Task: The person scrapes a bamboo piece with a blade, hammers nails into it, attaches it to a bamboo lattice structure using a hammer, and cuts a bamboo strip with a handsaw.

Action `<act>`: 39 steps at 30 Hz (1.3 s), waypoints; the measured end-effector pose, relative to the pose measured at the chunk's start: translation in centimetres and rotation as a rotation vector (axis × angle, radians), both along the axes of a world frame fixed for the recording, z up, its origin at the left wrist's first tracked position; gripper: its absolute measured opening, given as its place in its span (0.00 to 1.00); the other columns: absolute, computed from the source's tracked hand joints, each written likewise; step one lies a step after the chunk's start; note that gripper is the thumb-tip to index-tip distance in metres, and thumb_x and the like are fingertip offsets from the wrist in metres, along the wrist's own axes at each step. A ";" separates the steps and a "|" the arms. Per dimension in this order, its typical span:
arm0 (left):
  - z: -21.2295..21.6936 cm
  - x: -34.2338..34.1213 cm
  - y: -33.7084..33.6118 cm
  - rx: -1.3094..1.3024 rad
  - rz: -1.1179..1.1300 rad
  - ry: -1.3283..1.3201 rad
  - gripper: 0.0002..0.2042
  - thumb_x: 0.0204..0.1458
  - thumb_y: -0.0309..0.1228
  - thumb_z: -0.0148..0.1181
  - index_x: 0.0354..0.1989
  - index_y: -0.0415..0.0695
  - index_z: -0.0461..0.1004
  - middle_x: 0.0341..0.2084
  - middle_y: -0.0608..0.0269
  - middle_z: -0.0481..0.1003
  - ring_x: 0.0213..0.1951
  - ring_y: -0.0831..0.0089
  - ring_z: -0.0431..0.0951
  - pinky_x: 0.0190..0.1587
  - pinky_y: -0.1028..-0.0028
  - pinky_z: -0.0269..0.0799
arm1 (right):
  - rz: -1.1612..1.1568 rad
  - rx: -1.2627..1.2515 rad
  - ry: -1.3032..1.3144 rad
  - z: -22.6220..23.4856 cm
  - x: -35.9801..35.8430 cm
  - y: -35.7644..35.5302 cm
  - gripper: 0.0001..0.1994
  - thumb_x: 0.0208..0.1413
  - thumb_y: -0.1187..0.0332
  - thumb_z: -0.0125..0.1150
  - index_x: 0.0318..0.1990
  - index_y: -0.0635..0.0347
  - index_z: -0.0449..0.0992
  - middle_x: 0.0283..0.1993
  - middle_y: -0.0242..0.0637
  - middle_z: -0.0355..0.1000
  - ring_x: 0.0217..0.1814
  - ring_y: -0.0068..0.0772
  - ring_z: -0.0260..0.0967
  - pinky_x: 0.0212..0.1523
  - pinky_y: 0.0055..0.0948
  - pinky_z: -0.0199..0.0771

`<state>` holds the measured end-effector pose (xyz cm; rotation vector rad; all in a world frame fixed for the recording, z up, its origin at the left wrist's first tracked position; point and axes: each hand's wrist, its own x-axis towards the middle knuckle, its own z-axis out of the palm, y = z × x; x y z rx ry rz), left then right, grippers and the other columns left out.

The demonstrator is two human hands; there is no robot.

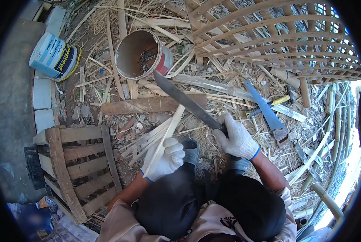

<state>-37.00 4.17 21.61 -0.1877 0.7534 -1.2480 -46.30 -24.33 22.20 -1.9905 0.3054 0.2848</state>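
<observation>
I saw the left hand gripping a bamboo strip and the right hand clasping a machete, both below the tin can.

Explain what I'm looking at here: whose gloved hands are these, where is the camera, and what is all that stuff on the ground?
There is no machine here. A camera worn on a person's head looks down at their own two hands, so the round picture bends at its rim. Both hands wear white knit gloves. The left hand grips a thin bamboo strip. The right hand holds a long machete, its blade lying across the strip. The ground is strewn with bamboo shavings. Around them lie a wooden plank, an open tin can of nails, a blue handsaw, a wooden crate and a woven bamboo lattice.
</observation>
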 end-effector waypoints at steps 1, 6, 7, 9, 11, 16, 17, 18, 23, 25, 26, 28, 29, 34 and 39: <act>0.0 -0.3 -0.2 0.002 0.002 -0.001 0.12 0.66 0.38 0.50 0.28 0.53 0.64 0.26 0.72 0.57 0.32 0.75 0.59 0.45 0.69 0.67 | 0.048 0.012 -0.002 0.3 0.0 0.6 0.14 0.64 0.67 0.63 0.51 0.62 0.68 0.33 0.55 0.77 0.38 0.63 0.78 0.38 0.53 0.76; 0.0 -0.7 -0.1 0.001 0.048 0.023 0.12 0.66 0.39 0.51 0.28 0.53 0.65 0.25 0.71 0.56 0.32 0.75 0.59 0.45 0.69 0.66 | 0.233 -0.303 -0.362 -2.1 0.7 5.0 0.19 0.60 0.71 0.60 0.58 0.62 0.70 0.37 0.52 0.77 0.37 0.55 0.81 0.36 0.50 0.81; 0.2 -0.6 -0.3 -0.001 0.045 0.022 0.12 0.66 0.39 0.51 0.28 0.53 0.65 0.25 0.71 0.56 0.32 0.75 0.59 0.45 0.69 0.66 | 0.231 -0.305 -0.362 -3.1 0.8 5.5 0.19 0.60 0.71 0.60 0.58 0.62 0.70 0.37 0.52 0.77 0.37 0.55 0.81 0.36 0.50 0.81; 0.7 -0.3 -0.4 0.149 -0.007 -0.061 0.13 0.64 0.41 0.53 0.28 0.52 0.65 0.24 0.71 0.55 0.29 0.75 0.57 0.45 0.70 0.65 | 0.298 -0.394 -0.167 -4.5 1.6 6.4 0.19 0.60 0.72 0.58 0.59 0.62 0.70 0.42 0.51 0.78 0.38 0.51 0.82 0.34 0.48 0.83; -0.4 -0.2 1.2 0.213 -0.064 -0.272 0.15 0.67 0.47 0.51 0.32 0.51 0.68 0.24 0.72 0.56 0.29 0.75 0.58 0.44 0.69 0.65 | 0.336 -0.422 -0.105 -4.1 2.1 7.0 0.22 0.59 0.73 0.57 0.62 0.61 0.69 0.45 0.51 0.78 0.38 0.51 0.82 0.32 0.48 0.83; 2.0 -0.3 2.5 1.309 -0.318 -1.223 0.35 0.70 0.65 0.40 0.62 0.44 0.69 0.28 0.71 0.67 0.33 0.72 0.68 0.45 0.60 0.74 | 0.236 -0.470 -0.224 -5.1 2.6 7.2 0.21 0.59 0.73 0.59 0.60 0.61 0.68 0.32 0.49 0.78 0.30 0.56 0.79 0.27 0.53 0.78; 2.2 -0.2 2.4 1.313 -0.317 -1.224 0.35 0.70 0.65 0.40 0.62 0.44 0.69 0.28 0.71 0.67 0.33 0.72 0.68 0.45 0.60 0.74 | 0.236 -0.468 -0.226 -5.1 2.7 7.0 0.21 0.59 0.73 0.59 0.60 0.61 0.68 0.32 0.49 0.78 0.30 0.56 0.79 0.27 0.53 0.78; 2.6 0.1 2.0 1.438 0.048 -1.054 0.36 0.70 0.66 0.39 0.63 0.43 0.69 0.30 0.68 0.69 0.35 0.70 0.70 0.47 0.61 0.74 | 0.267 -0.448 -0.147 -5.1 3.1 7.1 0.25 0.58 0.73 0.59 0.64 0.60 0.67 0.39 0.50 0.79 0.36 0.54 0.81 0.32 0.52 0.80; 3.0 1.9 4.0 1.842 0.014 -1.942 0.34 0.74 0.61 0.33 0.45 0.37 0.72 0.37 0.60 0.73 0.41 0.67 0.70 0.49 0.64 0.67 | 0.237 -0.485 -0.239 -6.3 3.0 7.3 0.31 0.56 0.73 0.61 0.70 0.60 0.64 0.44 0.52 0.80 0.40 0.54 0.82 0.38 0.51 0.83; 5.1 2.3 1.0 1.974 -0.007 -2.049 0.29 0.75 0.51 0.36 0.33 0.36 0.67 0.31 0.60 0.69 0.36 0.69 0.66 0.44 0.64 0.66 | 0.285 -0.489 -0.122 -5.6 2.8 7.2 0.31 0.57 0.73 0.60 0.70 0.59 0.64 0.43 0.51 0.80 0.41 0.53 0.82 0.36 0.51 0.82; 5.7 2.2 -0.2 1.991 -0.027 -1.925 0.26 0.75 0.48 0.39 0.32 0.35 0.65 0.28 0.59 0.68 0.34 0.69 0.66 0.42 0.64 0.66 | 0.283 -0.491 -0.123 -5.5 2.9 7.1 0.31 0.57 0.73 0.60 0.70 0.59 0.64 0.43 0.51 0.80 0.41 0.53 0.82 0.36 0.51 0.82; 6.0 2.2 -1.4 2.000 -0.051 -1.806 0.24 0.74 0.44 0.42 0.30 0.34 0.64 0.25 0.59 0.67 0.32 0.69 0.65 0.39 0.63 0.66 | 0.313 -0.494 -0.043 -5.2 3.0 7.1 0.27 0.58 0.72 0.59 0.67 0.60 0.66 0.45 0.51 0.80 0.45 0.51 0.82 0.34 0.50 0.82; 5.9 2.3 -1.8 2.045 -0.026 -1.812 0.23 0.73 0.41 0.43 0.32 0.33 0.68 0.23 0.58 0.65 0.29 0.68 0.64 0.36 0.64 0.63 | 0.307 -0.495 -0.039 -4.8 2.9 7.0 0.27 0.58 0.72 0.59 0.67 0.60 0.66 0.45 0.51 0.80 0.45 0.51 0.82 0.34 0.50 0.82; 4.6 2.9 -1.4 2.238 0.101 -1.892 0.20 0.72 0.37 0.45 0.37 0.31 0.76 0.21 0.53 0.67 0.25 0.61 0.65 0.32 0.61 0.60 | 0.168 -0.327 -0.352 1.4 2.6 8.4 0.18 0.58 0.71 0.58 0.56 0.62 0.69 0.38 0.44 0.77 0.37 0.49 0.80 0.30 0.46 0.82; 3.8 3.0 -4.1 2.600 0.312 -1.936 0.21 0.72 0.37 0.44 0.32 0.32 0.72 0.22 0.49 0.73 0.26 0.49 0.71 0.33 0.55 0.65 | 0.242 -0.361 -0.181 -2.7 2.7 7.4 0.10 0.59 0.70 0.58 0.46 0.61 0.70 0.34 0.48 0.76 0.33 0.55 0.80 0.27 0.48 0.80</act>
